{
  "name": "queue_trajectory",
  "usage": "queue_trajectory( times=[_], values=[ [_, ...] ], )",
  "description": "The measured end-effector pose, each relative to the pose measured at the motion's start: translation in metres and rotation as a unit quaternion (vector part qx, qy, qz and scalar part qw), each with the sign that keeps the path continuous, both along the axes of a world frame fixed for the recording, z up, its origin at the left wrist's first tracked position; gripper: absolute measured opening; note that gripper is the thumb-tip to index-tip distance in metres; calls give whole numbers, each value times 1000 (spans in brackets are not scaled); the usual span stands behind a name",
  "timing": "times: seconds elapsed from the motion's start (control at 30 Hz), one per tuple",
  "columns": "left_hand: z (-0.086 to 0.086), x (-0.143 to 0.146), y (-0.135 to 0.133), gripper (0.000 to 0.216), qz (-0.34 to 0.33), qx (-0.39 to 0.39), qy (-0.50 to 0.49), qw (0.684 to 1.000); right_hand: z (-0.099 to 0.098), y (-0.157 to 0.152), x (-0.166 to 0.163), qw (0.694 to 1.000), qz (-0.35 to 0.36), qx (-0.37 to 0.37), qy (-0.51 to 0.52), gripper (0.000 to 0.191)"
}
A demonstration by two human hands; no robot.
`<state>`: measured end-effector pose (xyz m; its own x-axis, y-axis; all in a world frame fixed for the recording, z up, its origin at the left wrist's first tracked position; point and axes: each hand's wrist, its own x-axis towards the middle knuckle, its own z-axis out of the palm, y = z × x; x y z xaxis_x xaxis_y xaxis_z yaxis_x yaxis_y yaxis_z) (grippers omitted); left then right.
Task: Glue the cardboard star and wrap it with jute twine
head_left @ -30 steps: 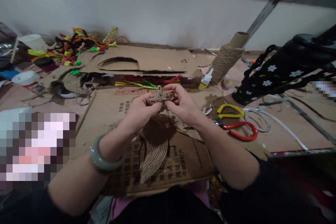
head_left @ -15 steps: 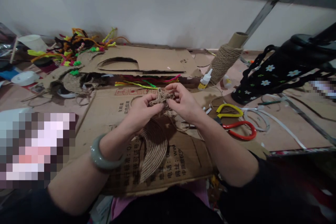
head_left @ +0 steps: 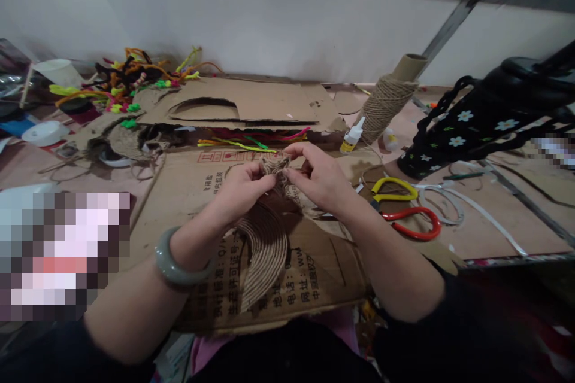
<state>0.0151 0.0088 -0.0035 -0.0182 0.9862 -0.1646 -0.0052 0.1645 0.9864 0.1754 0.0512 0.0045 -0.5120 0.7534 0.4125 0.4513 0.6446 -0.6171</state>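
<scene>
Between my two hands is a small piece of coiled jute twine [head_left: 275,166], raised above the cardboard. My left hand [head_left: 246,184] pinches its left side with thumb and fingers. On the other side, my right hand [head_left: 317,176] grips it between thumb and fingertips; the fingers partly cover the piece. Below them a curved, crescent-like panel of jute rows [head_left: 265,251] lies on a printed cardboard sheet [head_left: 179,209]. Beside my right forearm rest scissors [head_left: 415,222] with one yellow and one red handle, their blades partly hidden by the arm.
A spool of jute twine [head_left: 389,99] and a small glue bottle [head_left: 353,136] stand behind my right hand. At right is a black flowered water bottle [head_left: 467,119]. Cut cardboard [head_left: 274,99] lies at the back, with colourful fuzzy strands [head_left: 130,75] at back left.
The jute piece has turned and tilted slightly between my fingers, and its outline looks different. Both hands stay in nearly the same place. The view has shifted a little.
</scene>
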Motion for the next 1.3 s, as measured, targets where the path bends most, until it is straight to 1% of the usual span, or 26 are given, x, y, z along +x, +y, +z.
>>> queue_trajectory(
  times=[0.07, 0.17, 0.37, 0.5, 0.7, 0.83, 0.97, 1.13, 1.17, 1.23, 1.3],
  values=[
    [0, 0, 1, 10, 32, 15, 14, 999, 0, -2, 0, 997, -26, 67, -25, 18],
    [-1, -1, 3, 10, 63, 32, 15, 997, -1, -5, -1, 991, -36, 113, -60, 17],
    [-5, -2, 3, 11, 79, 56, 27, 995, -7, -10, -7, 988, -43, 137, -56, 17],
    [-5, 0, 2, 8, 82, 66, 9, 994, -9, -14, -11, 989, -39, 136, -48, 18],
    [-7, 2, 1, 6, 79, 75, -15, 994, -7, -17, -13, 986, -68, 137, -68, 18],
    [-8, 2, 0, 7, 74, 74, -25, 994, -5, -17, -13, 989, -90, 107, -54, 13],
    [-7, 3, -1, 8, 70, 78, -34, 994, -3, -16, -11, 992, -93, 79, -40, 10],
    [-4, 4, -2, 10, 71, 70, -53, 994, -3, -13, -11, 994, -91, 60, 29, 5],
    [-4, 5, -2, 10, 70, 71, -57, 993, -3, -12, -12, 994, -88, 38, 49, 3],
    [-4, 5, -2, 9, 68, 71, -66, 993, -5, -9, -13, 992, -76, -39, 96, 13],
    [-3, 6, -2, 9, 66, 67, -74, 993, -6, -5, -15, 981, -54, -125, 140, 22]
  ],
)
